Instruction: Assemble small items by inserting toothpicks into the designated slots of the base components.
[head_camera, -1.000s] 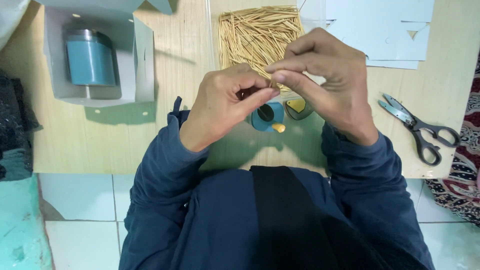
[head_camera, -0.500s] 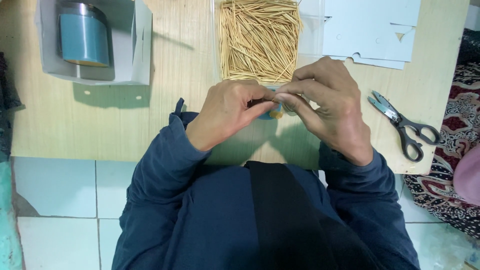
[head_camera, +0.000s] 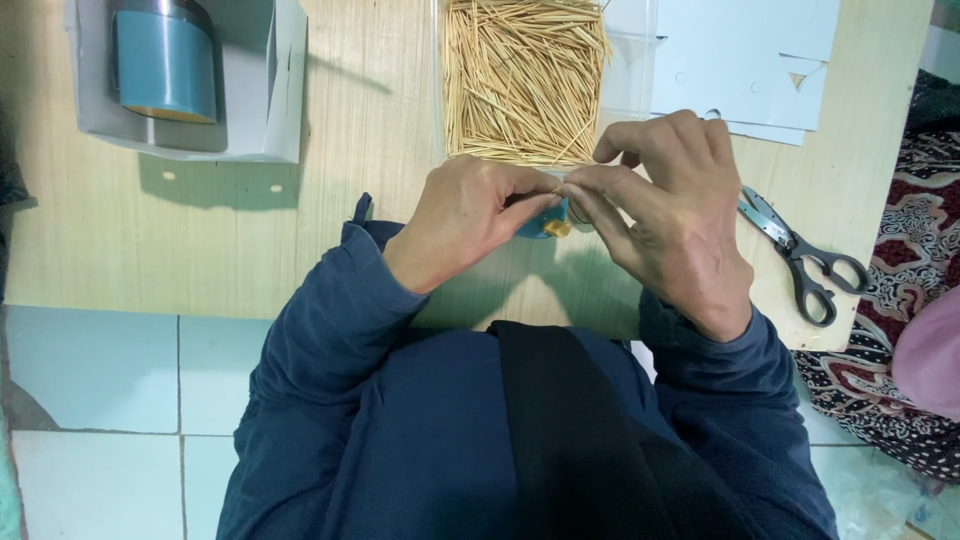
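The pale wooden surface (head_camera: 330, 200) fills the upper half of the frame, and the person's dark blue sleeves and torso take the lower half. At the top centre sits a clear tray (head_camera: 630, 70) heaped with thin wooden sticks (head_camera: 520, 80), still very full, so by the look of it only a small share of the pile has been worked through. To its right, in the upper right, lie pale blue card sheets (head_camera: 745, 60) with small holes and a triangular cut-out. In the upper left a white open box (head_camera: 255, 120) holds a blue cylindrical tin (head_camera: 165, 65) with a metal rim. A pair of scissors (head_camera: 800, 255) lies closed at the right edge of the surface, well apart from the hands and untouched. The left hand (head_camera: 465, 220) and right hand (head_camera: 670, 215) meet at the centre of the frame, just below the tray; their thumb and forefinger tips are pressed together, pinching something thin between them, probably one or a few of the sticks, though it is too small and too covered to be sure. Directly beneath the meeting fingers, partly hidden, is a small blue holder (head_camera: 535, 225) with a yellow bit showing at its edge; how full it is cannot be told, so the work in hand looks to be mid-way at most, with the bulk of the sticks left in the tray
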